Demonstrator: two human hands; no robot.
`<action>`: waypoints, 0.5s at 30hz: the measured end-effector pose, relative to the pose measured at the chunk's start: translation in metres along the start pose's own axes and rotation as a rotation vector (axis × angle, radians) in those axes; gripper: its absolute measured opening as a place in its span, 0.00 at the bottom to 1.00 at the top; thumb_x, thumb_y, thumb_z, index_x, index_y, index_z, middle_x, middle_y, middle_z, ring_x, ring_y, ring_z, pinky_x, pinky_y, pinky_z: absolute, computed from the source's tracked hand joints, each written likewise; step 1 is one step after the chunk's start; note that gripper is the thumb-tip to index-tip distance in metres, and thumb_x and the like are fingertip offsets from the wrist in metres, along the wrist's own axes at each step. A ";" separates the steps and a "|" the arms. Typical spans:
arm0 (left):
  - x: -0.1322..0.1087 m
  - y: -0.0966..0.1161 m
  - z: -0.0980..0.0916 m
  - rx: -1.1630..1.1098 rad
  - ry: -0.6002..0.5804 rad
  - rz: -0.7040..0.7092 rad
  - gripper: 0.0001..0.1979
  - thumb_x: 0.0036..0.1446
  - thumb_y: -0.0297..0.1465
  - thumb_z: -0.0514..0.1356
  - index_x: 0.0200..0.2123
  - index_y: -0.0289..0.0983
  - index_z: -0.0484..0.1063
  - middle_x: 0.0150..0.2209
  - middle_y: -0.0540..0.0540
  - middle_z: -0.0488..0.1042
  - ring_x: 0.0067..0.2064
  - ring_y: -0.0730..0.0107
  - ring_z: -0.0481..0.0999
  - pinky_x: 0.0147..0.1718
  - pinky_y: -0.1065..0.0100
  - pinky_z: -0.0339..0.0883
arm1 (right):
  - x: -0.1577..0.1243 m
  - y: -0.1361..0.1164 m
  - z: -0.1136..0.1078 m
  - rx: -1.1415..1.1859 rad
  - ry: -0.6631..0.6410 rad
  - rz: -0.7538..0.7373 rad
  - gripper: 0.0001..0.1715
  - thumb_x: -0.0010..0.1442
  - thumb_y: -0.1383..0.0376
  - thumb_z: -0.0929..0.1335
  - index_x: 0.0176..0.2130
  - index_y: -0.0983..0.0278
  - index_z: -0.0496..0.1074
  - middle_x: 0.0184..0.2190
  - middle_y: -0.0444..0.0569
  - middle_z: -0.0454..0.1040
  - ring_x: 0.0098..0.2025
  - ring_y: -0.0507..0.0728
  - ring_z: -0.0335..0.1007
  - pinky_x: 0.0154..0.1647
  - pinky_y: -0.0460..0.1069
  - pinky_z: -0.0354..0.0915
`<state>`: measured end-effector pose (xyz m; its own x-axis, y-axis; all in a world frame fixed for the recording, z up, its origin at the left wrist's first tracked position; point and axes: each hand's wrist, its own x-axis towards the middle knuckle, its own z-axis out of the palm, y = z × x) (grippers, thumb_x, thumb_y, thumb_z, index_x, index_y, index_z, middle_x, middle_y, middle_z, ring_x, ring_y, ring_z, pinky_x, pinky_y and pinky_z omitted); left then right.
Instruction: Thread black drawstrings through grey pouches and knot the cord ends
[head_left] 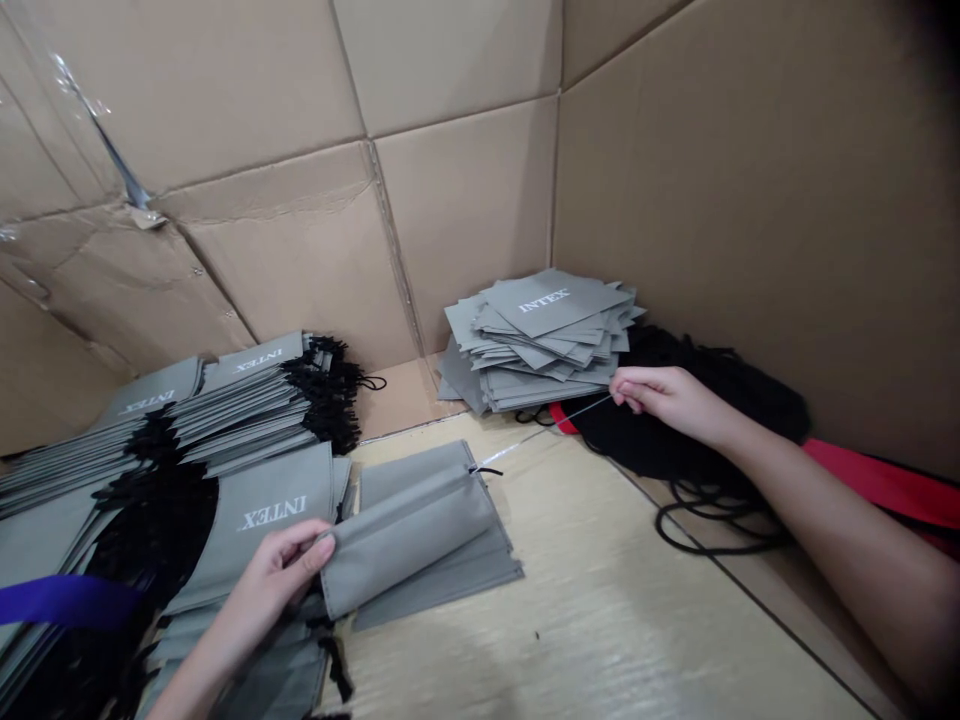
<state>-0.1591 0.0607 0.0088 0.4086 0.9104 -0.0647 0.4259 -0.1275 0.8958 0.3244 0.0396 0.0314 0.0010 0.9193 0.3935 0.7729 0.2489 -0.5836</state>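
My left hand [289, 560] pinches the near-left corner of a grey fabric pouch [409, 535], tilted over other grey pouches [435, 610] on the table. A short black cord [489, 471] sticks out at the pouch's upper right end. From that same end a thin, pale wire [544, 432] runs up to my right hand [649, 390], whose fingers are closed on its far end. How the wire meets the cord inside the pouch is too small to make out. Just behind my right hand stands a loose pile of grey pouches [536, 345] printed INTEX.
Stacks of grey pouches with black cord ends [255, 410] fill the left side. A heap of black cords [720, 390] and red fabric [885, 485] lie at the right. Cardboard walls [465, 200] enclose the back and right. A blue strap [67, 600] crosses the lower left.
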 end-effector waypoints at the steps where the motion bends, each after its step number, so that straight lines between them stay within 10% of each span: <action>1: 0.001 -0.002 -0.003 -0.028 0.022 -0.024 0.21 0.50 0.48 0.57 0.23 0.35 0.66 0.18 0.57 0.48 0.19 0.79 0.46 0.17 0.75 0.39 | 0.000 0.001 -0.001 -0.005 0.007 -0.001 0.24 0.58 0.48 0.58 0.24 0.63 0.64 0.20 0.44 0.62 0.23 0.53 0.58 0.28 0.48 0.56; 10: 0.006 -0.014 -0.027 -0.055 0.233 -0.108 0.24 0.39 0.50 0.63 0.23 0.32 0.72 0.16 0.56 0.50 0.19 0.81 0.45 0.16 0.75 0.37 | -0.007 0.011 -0.025 -0.171 0.206 0.054 0.19 0.61 0.55 0.56 0.26 0.62 0.64 0.19 0.45 0.60 0.23 0.54 0.56 0.28 0.49 0.53; 15: 0.007 -0.009 -0.020 -0.093 0.227 -0.094 0.23 0.39 0.49 0.63 0.23 0.32 0.72 0.15 0.57 0.49 0.18 0.81 0.43 0.16 0.75 0.35 | -0.005 -0.011 -0.007 -0.244 0.110 0.006 0.17 0.61 0.58 0.57 0.29 0.63 0.67 0.19 0.45 0.65 0.23 0.54 0.61 0.27 0.48 0.56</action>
<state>-0.1762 0.0761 0.0093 0.1749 0.9829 -0.0585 0.3730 -0.0112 0.9278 0.3203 0.0301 0.0413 0.0646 0.8787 0.4730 0.9027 0.1507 -0.4031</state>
